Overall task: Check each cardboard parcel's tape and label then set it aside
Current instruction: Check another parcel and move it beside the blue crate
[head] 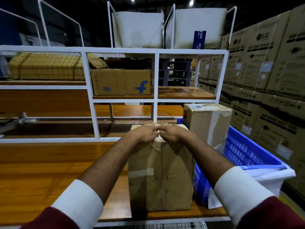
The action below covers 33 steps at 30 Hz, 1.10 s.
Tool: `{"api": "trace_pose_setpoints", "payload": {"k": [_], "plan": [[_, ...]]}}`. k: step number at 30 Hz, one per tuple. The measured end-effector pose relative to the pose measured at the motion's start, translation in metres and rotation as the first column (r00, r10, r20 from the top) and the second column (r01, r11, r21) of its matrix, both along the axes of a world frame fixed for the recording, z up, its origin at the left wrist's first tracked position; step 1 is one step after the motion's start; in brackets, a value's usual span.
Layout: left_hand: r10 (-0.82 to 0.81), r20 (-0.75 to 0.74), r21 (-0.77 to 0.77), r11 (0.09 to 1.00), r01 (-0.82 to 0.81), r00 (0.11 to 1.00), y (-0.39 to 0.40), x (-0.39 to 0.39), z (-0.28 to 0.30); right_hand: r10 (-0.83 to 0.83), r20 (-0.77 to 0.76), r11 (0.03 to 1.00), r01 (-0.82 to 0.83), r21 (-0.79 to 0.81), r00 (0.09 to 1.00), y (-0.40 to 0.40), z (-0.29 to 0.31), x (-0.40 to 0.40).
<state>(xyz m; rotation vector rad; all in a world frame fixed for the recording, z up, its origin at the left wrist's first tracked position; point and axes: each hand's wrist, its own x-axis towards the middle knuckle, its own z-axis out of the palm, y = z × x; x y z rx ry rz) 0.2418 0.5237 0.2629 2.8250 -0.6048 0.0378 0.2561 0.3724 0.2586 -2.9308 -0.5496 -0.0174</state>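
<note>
Warehouse shelving is rising behind a wooden bench (49, 162) where a cardboard parcel (160, 176) is standing upright. Both the left hand (145, 133) and right hand (171, 132) are pinching its top tape seam (158, 137), fingers curled tight, probably testing adhesion.

Two bare forearms, white cuffs (79, 200) pushed back, dark maroon sleeves (54, 219) above them

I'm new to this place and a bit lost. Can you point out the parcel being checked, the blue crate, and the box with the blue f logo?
Parcel (160, 176): head view, front face.
Blue crate (244, 151): head view, inner side wall.
Logo box (121, 82): head view, front face.
</note>
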Motion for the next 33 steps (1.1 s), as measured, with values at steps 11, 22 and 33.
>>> {"api": "trace_pose_setpoints", "payload": {"k": [11,22,33], "plan": [[0.079,-0.017,0.033,0.996,-0.079,0.997,0.015,-0.016,-0.004,-0.059,0.016,0.997,0.060,-0.038,0.998,-0.023,-0.004,-0.023],[0.115,0.078,0.054,0.991,-0.119,0.990,0.024,-0.032,-0.009,-0.090,0.070,0.993,0.095,-0.066,0.993,-0.042,-0.010,-0.027],[0.003,0.156,0.113,0.993,-0.021,0.988,0.005,-0.049,-0.016,-0.009,0.149,0.997,0.020,-0.074,0.989,-0.017,-0.019,-0.050]]}}
